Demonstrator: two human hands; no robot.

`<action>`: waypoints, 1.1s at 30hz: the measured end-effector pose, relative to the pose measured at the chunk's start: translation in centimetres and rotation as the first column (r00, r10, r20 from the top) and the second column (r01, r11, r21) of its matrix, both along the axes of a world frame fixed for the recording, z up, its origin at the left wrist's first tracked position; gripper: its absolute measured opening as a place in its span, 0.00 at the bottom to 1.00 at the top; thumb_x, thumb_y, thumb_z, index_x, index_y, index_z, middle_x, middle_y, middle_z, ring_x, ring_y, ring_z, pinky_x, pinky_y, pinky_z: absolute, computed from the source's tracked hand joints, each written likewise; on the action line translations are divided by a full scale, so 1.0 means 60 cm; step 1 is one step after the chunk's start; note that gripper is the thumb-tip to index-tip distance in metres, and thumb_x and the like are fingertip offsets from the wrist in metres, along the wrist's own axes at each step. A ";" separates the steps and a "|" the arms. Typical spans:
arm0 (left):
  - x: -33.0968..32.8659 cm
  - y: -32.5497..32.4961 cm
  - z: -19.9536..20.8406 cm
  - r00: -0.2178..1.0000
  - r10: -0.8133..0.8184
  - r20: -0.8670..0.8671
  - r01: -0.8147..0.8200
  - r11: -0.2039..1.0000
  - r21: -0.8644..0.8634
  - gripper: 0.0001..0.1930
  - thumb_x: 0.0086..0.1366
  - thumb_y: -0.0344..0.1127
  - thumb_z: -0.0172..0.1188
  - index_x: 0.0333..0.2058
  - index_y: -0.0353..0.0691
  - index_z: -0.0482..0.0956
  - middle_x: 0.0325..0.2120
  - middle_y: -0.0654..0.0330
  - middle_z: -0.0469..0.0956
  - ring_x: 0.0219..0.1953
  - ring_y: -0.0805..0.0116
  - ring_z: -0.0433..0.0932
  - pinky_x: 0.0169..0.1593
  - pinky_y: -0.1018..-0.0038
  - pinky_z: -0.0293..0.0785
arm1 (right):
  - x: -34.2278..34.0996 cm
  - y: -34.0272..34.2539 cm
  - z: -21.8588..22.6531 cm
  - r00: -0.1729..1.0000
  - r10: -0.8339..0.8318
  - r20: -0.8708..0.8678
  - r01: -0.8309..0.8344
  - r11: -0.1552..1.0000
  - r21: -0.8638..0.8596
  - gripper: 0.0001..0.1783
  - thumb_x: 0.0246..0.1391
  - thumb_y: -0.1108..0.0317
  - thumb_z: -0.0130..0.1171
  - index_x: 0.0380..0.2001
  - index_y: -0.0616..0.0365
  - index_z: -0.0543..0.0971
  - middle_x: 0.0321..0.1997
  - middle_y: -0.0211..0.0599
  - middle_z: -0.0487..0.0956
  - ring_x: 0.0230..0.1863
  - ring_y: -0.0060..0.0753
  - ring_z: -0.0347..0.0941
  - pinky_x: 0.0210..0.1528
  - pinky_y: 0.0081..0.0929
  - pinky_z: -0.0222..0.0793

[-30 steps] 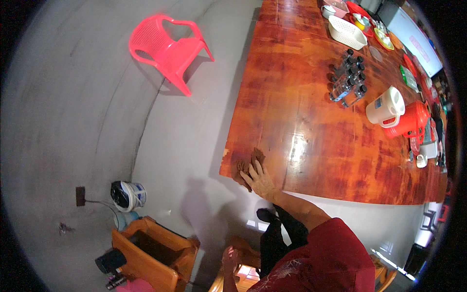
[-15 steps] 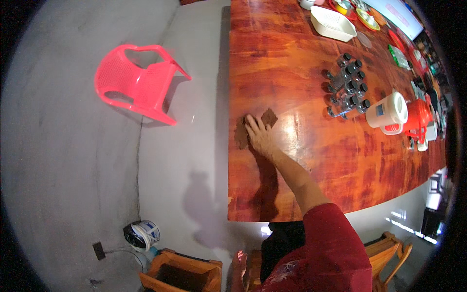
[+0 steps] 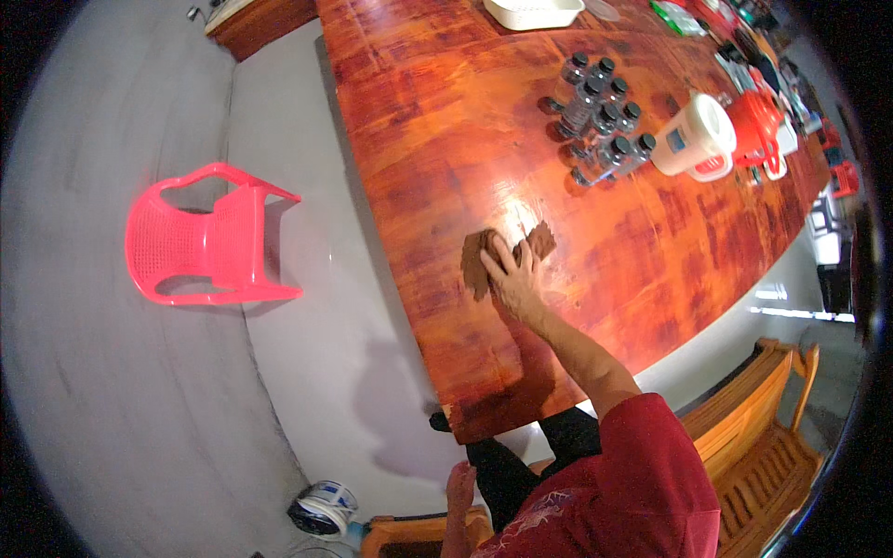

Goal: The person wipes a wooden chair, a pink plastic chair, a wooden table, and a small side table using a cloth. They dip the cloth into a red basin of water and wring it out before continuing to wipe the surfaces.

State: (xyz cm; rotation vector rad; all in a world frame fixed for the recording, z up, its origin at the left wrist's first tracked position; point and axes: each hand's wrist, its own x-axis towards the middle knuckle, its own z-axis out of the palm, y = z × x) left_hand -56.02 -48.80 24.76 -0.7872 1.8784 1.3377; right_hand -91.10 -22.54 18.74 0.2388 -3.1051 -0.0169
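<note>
My right hand (image 3: pixel 517 284) presses a brown cloth (image 3: pixel 477 265) onto the glossy reddish-brown wooden table (image 3: pixel 446 177). The cloth is bunched under the fingers, and part of it sticks out on each side of them. My right arm reaches in from the lower right in a dark red sleeve. Low beside my body, off the table's near corner, hangs my left hand (image 3: pixel 459 485); its fingers are too small and unclear to read, and nothing held shows there.
Several clear bottles with black caps (image 3: pixel 605 116) stand beyond my right hand. Right of them are a white pitcher (image 3: pixel 693 139) and a red jug (image 3: pixel 753 126). A white basket (image 3: pixel 535 13) sits at the far edge. Left on the floor is a pink plastic chair (image 3: pixel 219 237); a wooden bench (image 3: pixel 758 456) stands right.
The whole view has turned and shifted, so table and chair appear rotated. My right hand has moved with the cloth farther in from the table's left edge, fingers now more bent over it.
</note>
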 end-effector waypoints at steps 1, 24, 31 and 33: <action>-0.012 -0.021 0.001 0.999 -0.036 -0.034 0.036 0.999 0.004 0.22 0.64 0.44 0.56 0.52 0.36 0.70 0.44 0.54 0.75 0.44 0.63 0.75 0.46 0.70 0.71 | 0.030 -0.020 0.026 0.999 0.013 0.038 -0.012 0.999 -0.029 0.37 0.49 0.58 0.58 0.63 0.36 0.59 0.71 0.37 0.46 0.63 0.67 0.48 0.58 0.64 0.52; -0.124 -0.494 0.029 0.918 -0.333 -0.217 0.317 0.943 -0.102 0.18 0.64 0.38 0.55 0.48 0.33 0.72 0.40 0.51 0.76 0.41 0.65 0.76 0.46 0.72 0.71 | 0.201 -0.178 0.175 0.822 -0.408 0.398 0.207 -0.436 -0.876 0.06 0.56 0.70 0.53 0.36 0.54 0.78 0.30 0.25 0.75 0.29 0.20 0.69 0.30 0.22 0.66; -0.254 -0.440 0.045 0.833 -0.482 -0.272 0.474 0.875 -0.099 0.17 0.63 0.38 0.56 0.47 0.34 0.72 0.39 0.53 0.77 0.40 0.66 0.76 0.45 0.72 0.72 | 0.251 -0.099 0.035 0.634 -0.663 0.398 0.360 -0.201 -0.911 0.09 0.53 0.71 0.55 0.38 0.50 0.75 0.41 0.32 0.72 0.37 0.27 0.67 0.37 0.28 0.66; -0.269 -0.465 0.053 0.847 -0.475 -0.238 0.451 0.880 -0.149 0.16 0.63 0.37 0.56 0.47 0.35 0.72 0.39 0.53 0.77 0.41 0.66 0.76 0.45 0.72 0.72 | 0.238 -0.138 0.054 0.433 -0.825 0.362 0.805 0.174 -0.567 0.13 0.50 0.66 0.59 0.41 0.52 0.73 0.45 0.39 0.71 0.39 0.36 0.67 0.39 0.35 0.66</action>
